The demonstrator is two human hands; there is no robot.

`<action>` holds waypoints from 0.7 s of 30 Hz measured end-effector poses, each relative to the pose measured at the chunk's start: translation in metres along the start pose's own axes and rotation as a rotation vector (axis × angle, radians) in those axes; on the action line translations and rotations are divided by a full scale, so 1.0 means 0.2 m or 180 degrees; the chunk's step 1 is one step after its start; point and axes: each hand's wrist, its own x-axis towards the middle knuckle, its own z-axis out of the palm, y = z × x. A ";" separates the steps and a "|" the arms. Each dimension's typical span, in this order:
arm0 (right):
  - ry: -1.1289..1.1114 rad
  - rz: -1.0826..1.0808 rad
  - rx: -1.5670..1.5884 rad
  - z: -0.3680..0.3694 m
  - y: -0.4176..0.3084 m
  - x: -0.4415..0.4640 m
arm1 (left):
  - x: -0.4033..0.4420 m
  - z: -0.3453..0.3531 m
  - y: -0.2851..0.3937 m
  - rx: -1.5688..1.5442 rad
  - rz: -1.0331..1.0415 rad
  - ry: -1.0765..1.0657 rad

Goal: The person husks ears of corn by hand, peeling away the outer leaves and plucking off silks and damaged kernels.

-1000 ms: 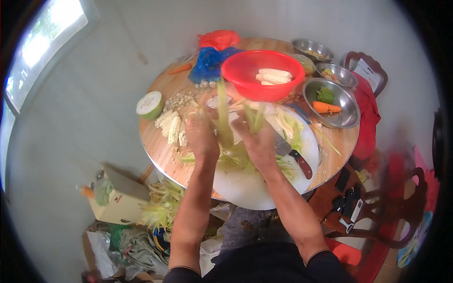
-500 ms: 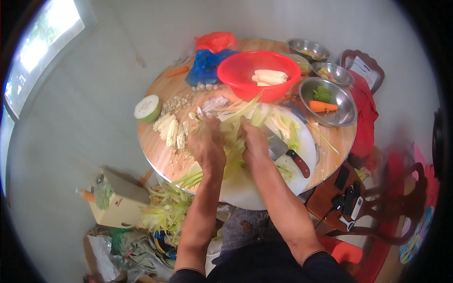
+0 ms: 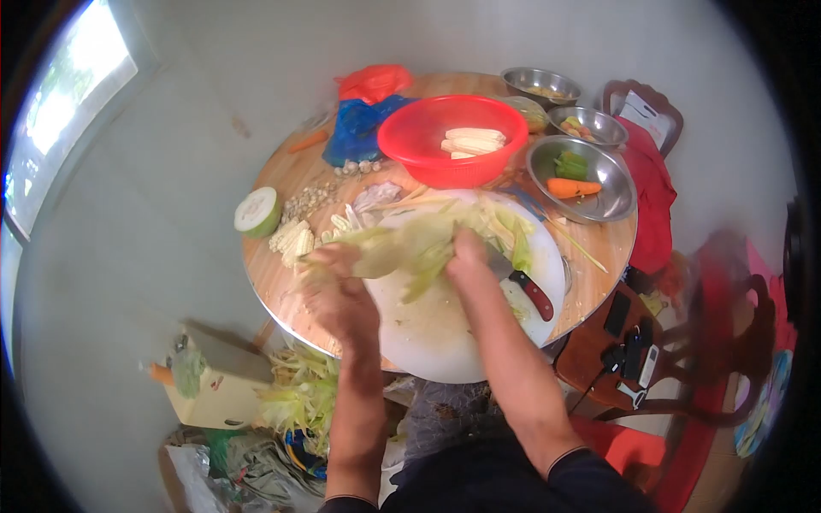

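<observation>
Pale green corn husk (image 3: 410,244) stretches between my two hands over a white round cutting board (image 3: 428,333). My left hand (image 3: 338,286), smeared by motion, is closed on the husk's left end. At the other end, my right hand (image 3: 466,252) has its fingers wrapped round the husk; whether an ear sits inside is hidden. A knife (image 3: 534,295) with a dark red handle lies on the board beside my right forearm, its blade partly covered. More husk leaves (image 3: 513,231) lie at the board's far right. Several husked corn ears (image 3: 295,241) rest left of the board.
A red basin (image 3: 453,167) holding corn cobs stands behind the board. Steel bowls, one with a carrot (image 3: 573,188), are at the right. A cut melon (image 3: 257,212) sits at the left edge. Discarded husks (image 3: 299,393) lie below the table. A chair (image 3: 590,368) stands at lower right.
My left hand has moved left and down, away from my right hand, and the husk is drawn out between them. Loose leaves under my left hand are gone from the board's near-left edge.
</observation>
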 end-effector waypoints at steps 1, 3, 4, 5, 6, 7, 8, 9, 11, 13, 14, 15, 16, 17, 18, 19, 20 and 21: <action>-0.0003 -0.0016 0.0034 -0.01 -0.02 -0.01 | 0.02 -0.01 0.03 -0.0174 -0.0110 0.0274; -0.0275 -0.0280 -0.0437 -0.02 -0.04 -0.04 | 0.02 0.01 0.04 -0.0320 -0.0032 0.0233; -0.0218 -0.0253 -0.0411 -0.04 -0.01 -0.08 | 0.04 0.00 0.08 0.1512 0.0835 -0.0115; -0.0159 -0.0286 -0.0536 0.00 -0.01 -0.10 | 0.07 0.03 0.09 0.3283 0.1753 -0.0491; -0.0103 -0.0314 -0.0666 0.03 -0.02 -0.13 | 0.10 0.05 0.09 0.3272 0.1758 -0.0493; -0.0133 -0.0318 -0.0674 0.04 -0.02 -0.15 | 0.14 0.07 0.09 0.1527 0.0865 -0.0274; -0.0287 -0.0643 -0.1094 0.04 0.01 -0.18 | 0.17 0.08 0.10 -0.0202 -0.0020 -0.0054; -0.0433 -0.0960 -0.1514 0.03 0.03 -0.21 | 0.20 0.09 0.10 -0.0186 0.0008 -0.0030; -0.0800 -0.1428 -0.2321 0.04 0.01 -0.37 | 0.24 0.10 0.10 -0.0059 -0.0441 0.0017; -0.1187 -0.1913 -0.3103 0.07 -0.01 -0.50 | 0.25 0.12 0.10 -0.0044 -0.0437 0.0023; -0.1559 -0.2389 -0.3593 0.09 -0.01 -0.55 | 0.26 0.10 0.08 0.0346 -0.0556 -0.0236; -0.1934 -0.2876 -0.4070 0.10 -0.02 -0.58 | 0.26 0.12 0.10 0.0733 -0.0679 -0.0501; -0.1944 -0.2878 -0.4074 0.11 -0.02 -0.59 | 0.24 0.16 0.10 0.0946 -0.0864 -0.0358; -0.1977 -0.3017 -0.4342 0.13 -0.01 -0.60 | 0.23 0.20 0.13 0.0941 -0.0858 -0.0358; -0.2001 -0.3151 -0.4610 0.15 -0.02 -0.61 | 0.22 0.24 0.17 0.1586 -0.1004 -0.0669; -0.2001 -0.3149 -0.4612 0.16 -0.03 -0.62 | 0.22 0.27 0.19 0.2233 -0.1146 -0.0978; -0.1871 -0.2982 -0.4615 0.17 -0.03 -0.63 | 0.24 0.23 0.12 0.1856 -0.1283 -0.0986; -0.1751 -0.2817 -0.4613 0.18 -0.04 -0.63 | 0.25 0.23 0.08 0.1857 -0.1272 -0.0976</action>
